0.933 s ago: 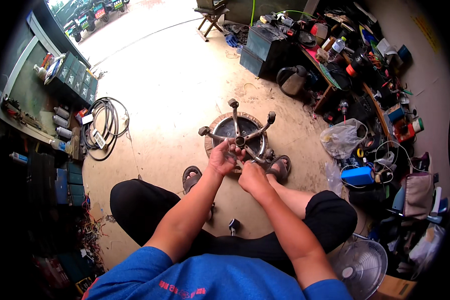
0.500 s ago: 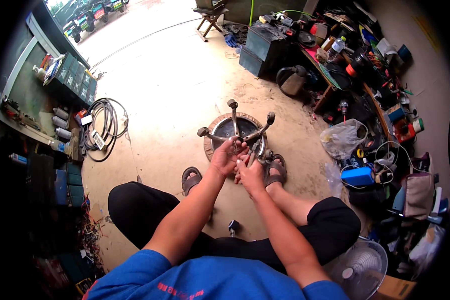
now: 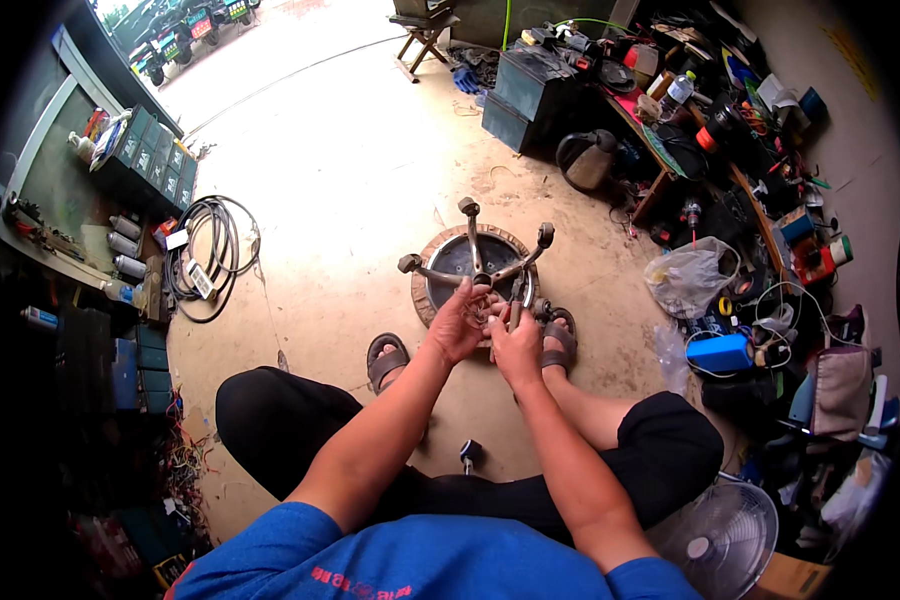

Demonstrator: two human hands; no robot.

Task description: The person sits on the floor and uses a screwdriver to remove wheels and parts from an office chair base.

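Between my knees, my left hand has its fingers curled round a small tangle of thin, reddish-brown wire. Close beside it, my right hand is closed round what looks like a pair of pliers, jaws pointing away from me. Both hands are over the near part of a metal swivel-chair base with casters on its legs. Under that base is a round black disc with a brown, ragged rim. My hands hide the near side of the base and disc.
A small caster is on the floor near my lap. Coiled black cable lies to the left, beside stacked batteries. Tools and parts crowd the right bench, with a kettle and a plastic bag. A fan stands at lower right.
My left hand has turned slightly, and the wire in its fingers shows more. The pliers in my right hand stand more upright. The whole view has shifted a little.
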